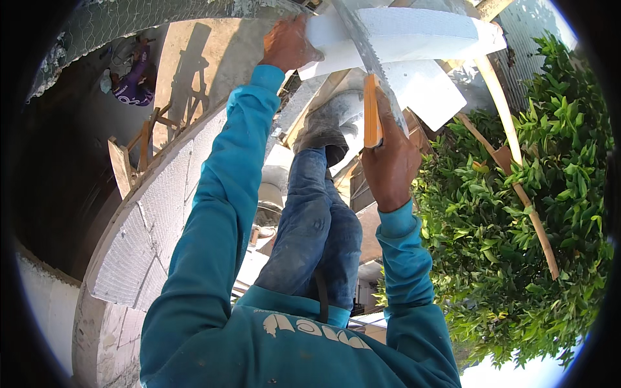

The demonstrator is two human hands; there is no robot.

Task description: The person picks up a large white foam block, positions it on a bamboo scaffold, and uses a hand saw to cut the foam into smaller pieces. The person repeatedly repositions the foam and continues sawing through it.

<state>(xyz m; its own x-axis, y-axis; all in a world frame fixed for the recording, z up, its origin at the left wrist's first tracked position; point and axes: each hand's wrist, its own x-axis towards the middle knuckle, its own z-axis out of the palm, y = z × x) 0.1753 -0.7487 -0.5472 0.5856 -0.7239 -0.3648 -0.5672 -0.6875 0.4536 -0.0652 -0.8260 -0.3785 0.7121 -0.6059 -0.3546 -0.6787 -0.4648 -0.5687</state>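
My right hand (392, 162) grips the orange handle of a hand saw (365, 46). The saw's toothed blade lies across a long white lightweight block (422, 34) at the top of the view. At the block's left end, my left hand (290, 44) holds it, the thumb on the near side and the fingers partly hidden at the top. Below the block, another flat white piece (429, 92) shows. How deep the blade sits in the block cannot be told.
A curved wall of white blocks (167, 213) runs along my left, with a wooden frame (121, 162) beyond it. A person in purple (135, 80) is lower down at the far left. Leafy branches (524, 233) and a bent wooden pole (533, 218) are at right. A bucket (269, 196) stands below.
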